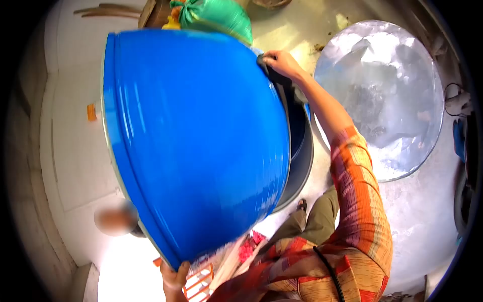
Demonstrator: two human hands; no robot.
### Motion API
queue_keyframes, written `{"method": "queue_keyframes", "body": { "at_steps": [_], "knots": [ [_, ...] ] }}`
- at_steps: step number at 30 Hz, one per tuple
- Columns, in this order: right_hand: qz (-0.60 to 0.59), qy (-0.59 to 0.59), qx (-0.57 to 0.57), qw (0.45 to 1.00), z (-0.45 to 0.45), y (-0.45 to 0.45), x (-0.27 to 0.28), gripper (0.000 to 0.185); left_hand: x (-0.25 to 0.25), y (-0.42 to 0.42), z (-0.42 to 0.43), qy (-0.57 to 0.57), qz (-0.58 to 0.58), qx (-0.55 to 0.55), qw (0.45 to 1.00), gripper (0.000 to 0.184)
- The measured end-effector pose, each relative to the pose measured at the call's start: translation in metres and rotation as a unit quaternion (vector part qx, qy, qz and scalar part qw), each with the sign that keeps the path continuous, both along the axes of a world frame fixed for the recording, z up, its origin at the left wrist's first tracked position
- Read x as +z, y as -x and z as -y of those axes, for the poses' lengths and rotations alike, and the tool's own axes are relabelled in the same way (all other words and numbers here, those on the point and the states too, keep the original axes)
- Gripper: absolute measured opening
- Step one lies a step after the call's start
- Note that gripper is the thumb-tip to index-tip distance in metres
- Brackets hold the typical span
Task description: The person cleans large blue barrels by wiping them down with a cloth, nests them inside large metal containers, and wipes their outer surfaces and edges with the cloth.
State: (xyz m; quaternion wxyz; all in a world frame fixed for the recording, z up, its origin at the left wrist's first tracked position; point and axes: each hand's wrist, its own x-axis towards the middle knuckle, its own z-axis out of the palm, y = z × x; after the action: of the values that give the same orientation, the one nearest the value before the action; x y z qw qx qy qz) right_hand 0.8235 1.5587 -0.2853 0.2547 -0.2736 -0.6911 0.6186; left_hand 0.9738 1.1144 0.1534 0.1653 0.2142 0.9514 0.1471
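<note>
A large blue drum-like shell [196, 136], glossy and curved, fills the middle of the view. At its upper right edge my right hand [274, 61] is closed on a dark piece whose nature is unclear. My left hand [176, 276] grips the shell's lower left rim, thumb and fingers curled at the edge. Behind the shell's right side, a dark round container [301, 168] is partly hidden.
A big round silvery sheet [377, 100] lies on the floor at the right. A green sack [219, 17] stands at the top. Another person's blurred head [116, 218] shows at the lower left. A red rack [200, 283] is near the bottom.
</note>
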Motion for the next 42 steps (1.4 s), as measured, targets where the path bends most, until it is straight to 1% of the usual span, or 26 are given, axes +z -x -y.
{"method": "queue_keyframes", "body": {
  "at_steps": [1, 3, 7, 8, 11, 13, 15, 16, 17, 18, 19, 21, 22, 23, 25, 28, 30, 32, 33, 35, 36, 37, 39, 40, 41, 42],
  "knots": [
    [-0.002, 0.045, -0.037, 0.998, 0.022, 0.011, -0.011, 0.037, 0.0, -0.001, -0.002, -0.003, -0.007, 0.003, 1.0, 0.026],
    [0.043, 0.098, -0.052, 0.993, 0.048, -0.018, 0.014, 0.04, 0.002, 0.003, 0.006, -0.009, 0.017, -0.006, 1.0, 0.021],
    [0.03, 0.043, -0.128, 0.99, 0.136, -0.093, 0.006, 0.033, -0.011, 0.01, 0.0, -0.051, 0.036, -0.111, 0.992, 0.011],
    [0.026, 0.021, -0.165, 0.986, 0.172, -0.11, -0.01, 0.031, -0.006, 0.011, 0.006, -0.006, 0.063, -0.093, 0.994, 0.015],
    [0.063, 0.088, -0.193, 0.975, 0.278, -0.179, 0.006, 0.031, -0.009, 0.007, -0.002, -0.057, 0.064, -0.108, 0.99, 0.028],
    [0.065, 0.152, -0.163, 0.973, 0.347, -0.214, -0.013, 0.027, -0.009, 0.008, -0.01, -0.061, 0.078, -0.123, 0.987, 0.036],
    [0.099, 0.297, -0.081, 0.946, 0.375, -0.246, 0.0, 0.024, -0.004, 0.012, -0.009, -0.076, 0.119, -0.156, 0.978, 0.05],
    [0.023, 0.279, -0.121, 0.952, 0.375, -0.252, 0.003, 0.022, 0.001, 0.016, -0.005, -0.098, 0.141, -0.181, 0.968, 0.055],
    [0.02, 0.31, -0.118, 0.943, 0.356, -0.256, 0.013, 0.028, 0.007, 0.019, 0.006, -0.088, 0.104, -0.227, 0.964, 0.058],
    [-0.034, 0.24, -0.171, 0.955, 0.332, -0.252, 0.032, 0.039, 0.01, 0.021, 0.02, -0.075, 0.071, -0.264, 0.959, 0.061],
    [-0.023, 0.19, -0.178, 0.965, 0.3, -0.251, 0.079, 0.049, 0.012, 0.022, 0.043, -0.133, 0.078, -0.252, 0.955, 0.059],
    [-0.217, 0.352, -0.181, 0.892, 0.253, -0.232, 0.139, 0.045, 0.037, 0.009, 0.098, -0.146, 0.008, -0.264, 0.953, 0.06],
    [-0.273, 0.347, -0.119, 0.889, 0.243, -0.223, 0.191, 0.033, 0.041, 0.001, 0.133, -0.164, -0.022, -0.251, 0.954, 0.056],
    [-0.305, 0.322, -0.114, 0.889, 0.242, -0.207, 0.211, 0.03, 0.04, -0.007, 0.173, -0.185, -0.055, -0.238, 0.952, 0.053],
    [-0.245, 0.258, -0.154, 0.922, 0.258, -0.176, 0.237, 0.03, 0.036, -0.025, 0.245, -0.212, -0.076, -0.201, 0.953, 0.043],
    [-0.321, 0.197, -0.218, 0.9, 0.313, -0.156, 0.231, 0.036, 0.006, -0.051, 0.346, -0.274, -0.056, -0.094, 0.956, 0.035],
    [-0.265, 0.167, -0.194, 0.93, 0.384, -0.186, 0.239, 0.032, -0.032, -0.069, 0.398, -0.325, -0.046, -0.017, 0.944, 0.033],
    [-0.19, 0.223, -0.17, 0.941, 0.476, -0.223, 0.245, 0.038, -0.073, -0.093, 0.43, -0.378, -0.001, 0.043, 0.925, 0.03],
    [-0.175, 0.221, -0.126, 0.951, 0.505, -0.232, 0.215, 0.04, -0.094, -0.1, 0.439, -0.41, 0.023, 0.049, 0.911, 0.031],
    [-0.005, 0.271, -0.079, 0.959, 0.586, -0.257, 0.213, 0.041, -0.132, -0.114, 0.446, -0.434, 0.056, 0.073, 0.896, 0.027],
    [0.012, 0.304, -0.039, 0.952, 0.617, -0.263, 0.196, 0.041, -0.152, -0.12, 0.45, -0.434, 0.112, 0.08, 0.89, 0.033],
    [0.032, 0.337, 0.002, 0.941, 0.639, -0.266, 0.185, 0.041, -0.181, -0.124, 0.443, -0.448, 0.103, 0.095, 0.883, 0.033],
    [0.005, 0.442, 0.136, 0.886, 0.696, -0.276, 0.194, 0.036, -0.224, -0.131, 0.438, -0.485, 0.118, 0.191, 0.845, 0.051],
    [0.013, 0.438, 0.218, 0.872, 0.714, -0.279, 0.198, 0.035, -0.224, -0.132, 0.438, -0.496, 0.109, 0.205, 0.837, 0.051],
    [0.024, 0.433, 0.297, 0.851, 0.727, -0.284, 0.201, 0.035, -0.223, -0.135, 0.439, -0.598, 0.235, 0.262, 0.72, 0.059],
    [0.051, 0.411, 0.359, 0.836, 0.737, -0.285, 0.208, 0.036, -0.222, -0.14, 0.441, -0.677, 0.349, 0.303, 0.572, 0.067]
  ]
}}
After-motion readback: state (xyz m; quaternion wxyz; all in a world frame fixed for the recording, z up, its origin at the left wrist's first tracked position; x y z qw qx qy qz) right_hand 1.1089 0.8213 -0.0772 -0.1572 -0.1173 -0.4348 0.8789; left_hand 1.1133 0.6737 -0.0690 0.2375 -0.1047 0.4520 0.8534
